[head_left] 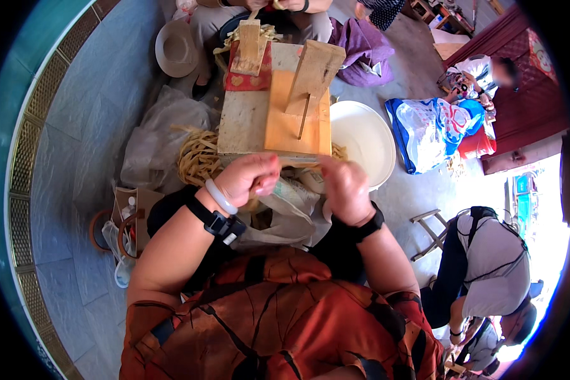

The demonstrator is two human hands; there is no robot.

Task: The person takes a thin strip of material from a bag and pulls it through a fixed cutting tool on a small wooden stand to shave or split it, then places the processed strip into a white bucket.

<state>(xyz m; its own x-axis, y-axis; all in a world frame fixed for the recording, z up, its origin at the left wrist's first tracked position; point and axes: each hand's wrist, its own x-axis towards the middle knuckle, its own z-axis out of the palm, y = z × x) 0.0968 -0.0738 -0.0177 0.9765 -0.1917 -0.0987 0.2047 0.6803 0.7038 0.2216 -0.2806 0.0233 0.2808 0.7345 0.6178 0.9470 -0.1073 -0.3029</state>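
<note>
My left hand [252, 180], with a pale bangle and a black wristband, is closed near the front edge of the low work table [239, 130]. Opposite it, my right hand [348, 193] is also closed, slightly blurred, beside the white basin [367, 142]. A pale narrow band shows between the hands; I cannot tell whether they hold it or it is the table's edge. Beyond them, a wooden board [282, 136] bears an upright wooden block [315, 69] with a thin stick [304, 117] leaning beside it. What my fingers grip is hidden.
Pale strips [199, 158] lie heaped left of the table, by a plastic bag [164, 123]. Across it sits another person near a second wooden block [249, 47]. A purple sack [364, 54] and a blue-white bag [424, 133] stand right. Another person [497, 266] bends over.
</note>
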